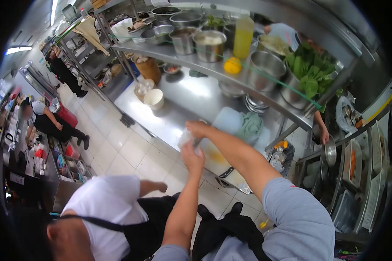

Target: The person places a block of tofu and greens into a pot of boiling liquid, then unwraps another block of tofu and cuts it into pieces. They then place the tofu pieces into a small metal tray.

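My left hand and my right hand meet at a crumpled, translucent plastic bag near the front edge of the steel counter. The fingers of my right hand are closed on the bag's upper part. My left hand is just below, its fingers raised against the bag; what is inside the bag cannot be made out. Right of my hands lie a stained cutting board and a black-handled knife. A green cloth rests behind them. A white bowl stands farther back.
A person in a white shirt stands close on my left. Above the counter, a steel shelf carries pots, a yellow bottle and leafy greens. At right, another person's hand is beside a metal pan.
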A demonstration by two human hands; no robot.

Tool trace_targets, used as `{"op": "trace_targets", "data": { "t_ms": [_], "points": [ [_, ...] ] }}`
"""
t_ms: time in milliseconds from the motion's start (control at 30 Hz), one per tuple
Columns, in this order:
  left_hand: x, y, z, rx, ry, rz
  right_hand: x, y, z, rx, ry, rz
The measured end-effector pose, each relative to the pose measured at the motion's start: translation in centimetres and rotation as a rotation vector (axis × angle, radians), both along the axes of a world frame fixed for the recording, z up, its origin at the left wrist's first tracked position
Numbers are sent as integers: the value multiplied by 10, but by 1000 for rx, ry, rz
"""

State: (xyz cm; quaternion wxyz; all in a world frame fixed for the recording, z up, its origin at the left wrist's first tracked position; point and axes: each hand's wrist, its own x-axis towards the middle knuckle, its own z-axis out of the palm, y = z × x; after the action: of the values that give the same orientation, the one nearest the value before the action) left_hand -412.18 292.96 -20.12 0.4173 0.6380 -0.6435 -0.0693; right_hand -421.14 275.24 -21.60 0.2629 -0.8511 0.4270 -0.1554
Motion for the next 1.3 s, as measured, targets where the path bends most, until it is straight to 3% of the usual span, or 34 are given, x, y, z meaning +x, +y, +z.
{"op": "trace_targets", "data": {
  "t_ms": [33,100,267,333,467,567,700,767,833,900,967,1033,1100,1133,1167,1233,1300],
  "points": [
    [8,-14,7,-19,17,119,8,2,18,19,-17,12],
    [20,-39,5,-40,33,133,20,6,42,34,-30,27],
    [36,-80,-4,-37,124,237,25,3,53,11,-94,-27],
    [46,-93,-12,203,48,202,26,-1,53,6,-98,7],
    [66,-104,-27,415,108,244,22,-6,48,54,-52,105],
    [69,-101,-36,375,55,203,17,-10,42,146,-8,109],
    [75,-123,-48,261,144,219,-2,-20,51,76,-36,126],
    [95,-140,-82,173,316,14,-12,-27,47,-159,294,175],
    [112,-146,-64,284,242,-88,-7,-48,21,-143,320,106],
    [119,-154,-56,180,455,-62,0,-57,34,-10,109,-91],
    [131,-153,-42,233,493,27,4,-66,36,-339,-48,-363],
    [137,-149,-31,280,530,113,10,-42,87,-368,46,-481],
    [131,-140,-22,201,520,-5,12,-24,109,0,330,-519],
    [128,-134,-17,239,499,-67,13,-12,95,2,342,-522],
    [126,-133,-18,245,512,-68,12,2,71,-81,278,-488],
    [124,-128,-20,116,181,-290,13,10,34,-149,223,-458],
    [123,-132,-14,164,158,-294,22,2,11,-570,104,-533]
  ]
}}
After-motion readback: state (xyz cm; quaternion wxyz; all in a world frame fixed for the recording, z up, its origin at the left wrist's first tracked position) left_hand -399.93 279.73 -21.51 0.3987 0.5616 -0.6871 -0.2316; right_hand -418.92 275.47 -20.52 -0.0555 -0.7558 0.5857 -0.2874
